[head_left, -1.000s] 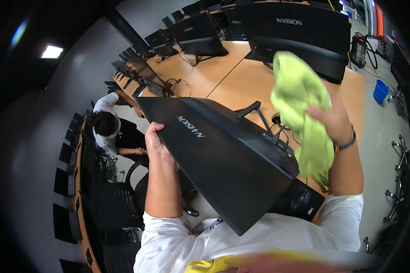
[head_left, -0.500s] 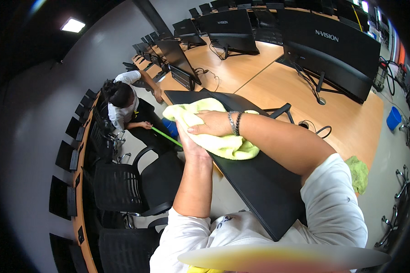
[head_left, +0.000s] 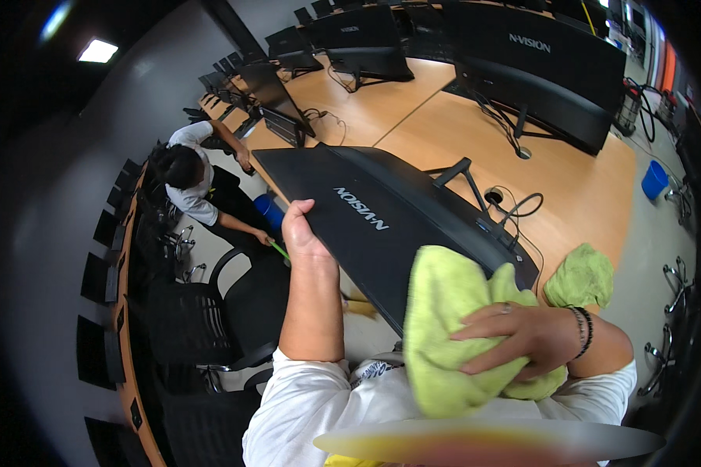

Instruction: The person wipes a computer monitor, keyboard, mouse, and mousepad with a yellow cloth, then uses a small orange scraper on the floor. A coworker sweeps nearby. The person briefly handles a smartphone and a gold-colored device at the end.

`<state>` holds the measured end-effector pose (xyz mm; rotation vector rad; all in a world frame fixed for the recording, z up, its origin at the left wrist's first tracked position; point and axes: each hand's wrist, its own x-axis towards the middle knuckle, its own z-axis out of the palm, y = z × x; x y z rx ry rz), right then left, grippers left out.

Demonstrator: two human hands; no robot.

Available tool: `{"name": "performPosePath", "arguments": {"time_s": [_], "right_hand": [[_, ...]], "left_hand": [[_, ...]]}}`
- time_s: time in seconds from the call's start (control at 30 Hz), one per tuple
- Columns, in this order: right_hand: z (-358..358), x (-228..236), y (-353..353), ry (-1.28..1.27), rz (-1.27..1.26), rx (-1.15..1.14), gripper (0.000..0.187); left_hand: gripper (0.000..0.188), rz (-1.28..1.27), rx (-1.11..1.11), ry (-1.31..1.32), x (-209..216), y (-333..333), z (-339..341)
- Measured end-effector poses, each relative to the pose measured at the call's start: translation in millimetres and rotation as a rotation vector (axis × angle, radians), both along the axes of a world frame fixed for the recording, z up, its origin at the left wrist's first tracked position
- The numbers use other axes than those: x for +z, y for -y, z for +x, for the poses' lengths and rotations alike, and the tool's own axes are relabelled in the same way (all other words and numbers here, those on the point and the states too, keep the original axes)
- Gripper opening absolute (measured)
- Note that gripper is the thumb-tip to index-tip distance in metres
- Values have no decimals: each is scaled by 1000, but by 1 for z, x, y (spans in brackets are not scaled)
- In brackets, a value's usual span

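Note:
A black computer monitor (head_left: 366, 233) leans over the near edge of the desk, its back facing up and its stand (head_left: 463, 173) sticking out to the far side. My left hand (head_left: 307, 233) grips the monitor's near-left edge, with the thumb over the back and the other fingers hidden beneath. At the near-right end, my right hand (head_left: 514, 338) lies over a bunched yellow-green cloth (head_left: 440, 327), fingers bent into it. The cloth covers that end of the monitor.
A second green cloth (head_left: 582, 276) lies at the desk's right edge. More monitors (head_left: 533, 70) and loose cables stand on the wooden desk (head_left: 413, 101). At left, a person (head_left: 191, 175) holds a green stick beside black chairs (head_left: 245, 303). A blue bucket (head_left: 655, 180) sits right.
My right hand has brought the cloth from the monitor's far-left end back to its near-right end, uncovering the back. My left hand still grips the edge.

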<state>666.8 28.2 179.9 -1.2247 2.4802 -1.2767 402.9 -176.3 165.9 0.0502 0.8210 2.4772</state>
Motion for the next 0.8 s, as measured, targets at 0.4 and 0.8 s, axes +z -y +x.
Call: {"name": "performPosePath", "arguments": {"time_s": [0.4, 0.8], "right_hand": [[-47, 35, -100, -193, 136, -753, 43], [-212, -49, -13, 118, 224, -539, 41]], "left_hand": [[45, -24, 0, -18, -1, -2, -8], [33, -164, 110, 159, 1, -11, -9]]}}
